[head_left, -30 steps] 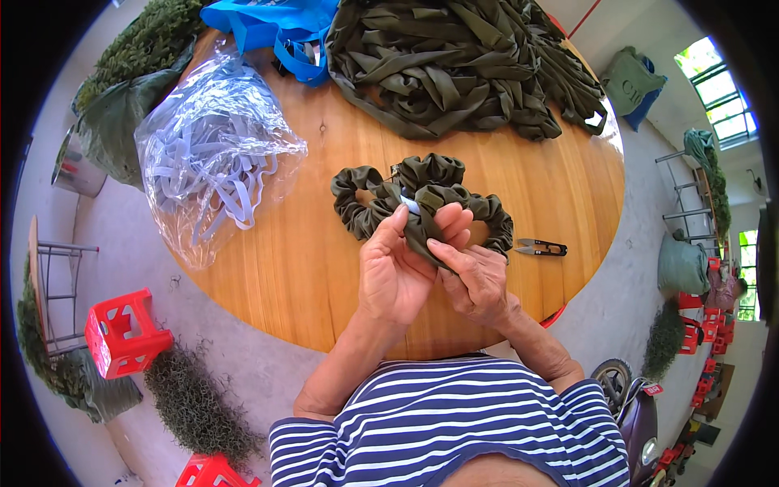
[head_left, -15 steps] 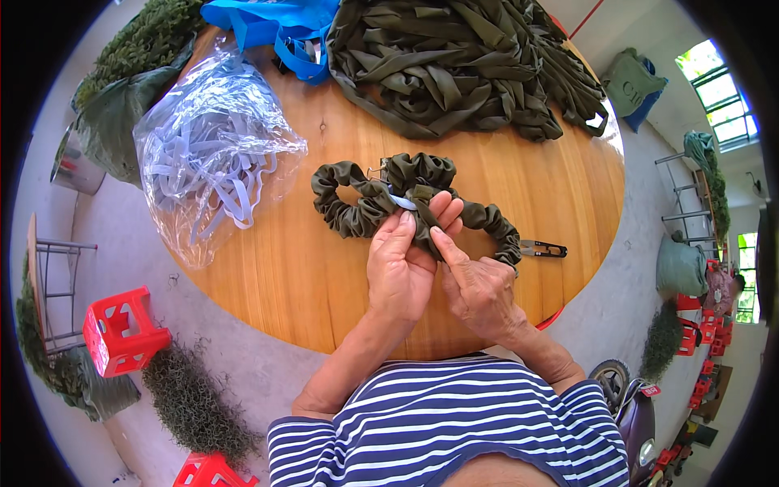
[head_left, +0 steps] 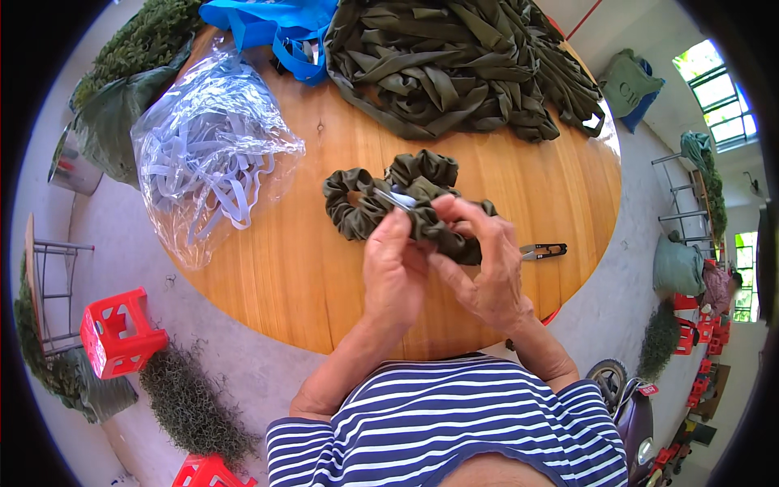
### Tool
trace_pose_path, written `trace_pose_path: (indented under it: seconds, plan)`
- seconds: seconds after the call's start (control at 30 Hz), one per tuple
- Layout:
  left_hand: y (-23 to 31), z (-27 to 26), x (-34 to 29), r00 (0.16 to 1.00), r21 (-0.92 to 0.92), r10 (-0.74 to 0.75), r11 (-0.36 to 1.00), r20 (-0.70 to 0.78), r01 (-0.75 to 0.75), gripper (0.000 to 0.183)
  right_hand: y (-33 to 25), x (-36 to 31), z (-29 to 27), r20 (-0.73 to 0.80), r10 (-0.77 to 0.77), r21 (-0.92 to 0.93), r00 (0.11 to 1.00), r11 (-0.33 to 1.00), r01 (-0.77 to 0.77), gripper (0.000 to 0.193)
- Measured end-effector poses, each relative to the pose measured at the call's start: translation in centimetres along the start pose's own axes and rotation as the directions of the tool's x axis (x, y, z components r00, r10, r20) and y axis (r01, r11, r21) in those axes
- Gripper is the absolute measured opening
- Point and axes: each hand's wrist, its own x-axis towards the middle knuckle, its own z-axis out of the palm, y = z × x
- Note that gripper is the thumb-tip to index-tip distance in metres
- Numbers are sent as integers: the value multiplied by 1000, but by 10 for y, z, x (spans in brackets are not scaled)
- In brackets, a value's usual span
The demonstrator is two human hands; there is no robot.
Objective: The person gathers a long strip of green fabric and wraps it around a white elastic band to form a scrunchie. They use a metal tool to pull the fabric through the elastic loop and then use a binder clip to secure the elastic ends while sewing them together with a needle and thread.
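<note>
Over the middle of the wooden table [head_left: 324, 284], my left hand [head_left: 395, 268] pinches a gathered olive fabric tube, like a scrunchie [head_left: 357, 219], between thumb and fingers. At my left thumb tip, a bit of white elastic [head_left: 402, 199] and a thin silvery piece show against the cloth; their exact form is too small to tell. My right hand [head_left: 487, 268] curls its thumb and fingers round the ruffled part to the right, slightly blurred. Another ruffled loop bulges out just beyond. Right of my right hand lies a pair of black thread snips [head_left: 544, 252].
A heap of olive fabric strips [head_left: 454, 73] covers the table's far side. A clear plastic bag [head_left: 219, 146] of white elastic bands lies left, near a blue bag [head_left: 276, 28]. Red stools [head_left: 122, 333] and dark artificial greenery [head_left: 195, 406] stand on the floor at left.
My right hand has gone from a pointing finger to curled fingers round the ruffled cloth. The left loop has drawn in rightward, and the right-hand stretch has bunched toward my hands.
</note>
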Motion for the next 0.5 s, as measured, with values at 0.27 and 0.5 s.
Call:
trace_pose_path:
  seconds: [0.27,0.5]
  plan:
    - [22,19,-2,994,282,108,954,-1,-103,33,11,2,4,94,-28,-6,995,1000,28,24]
    - [47,2,0,999,895,-46,446,13,9,24,-1,4,1,304,269,386,914,842,-376,16]
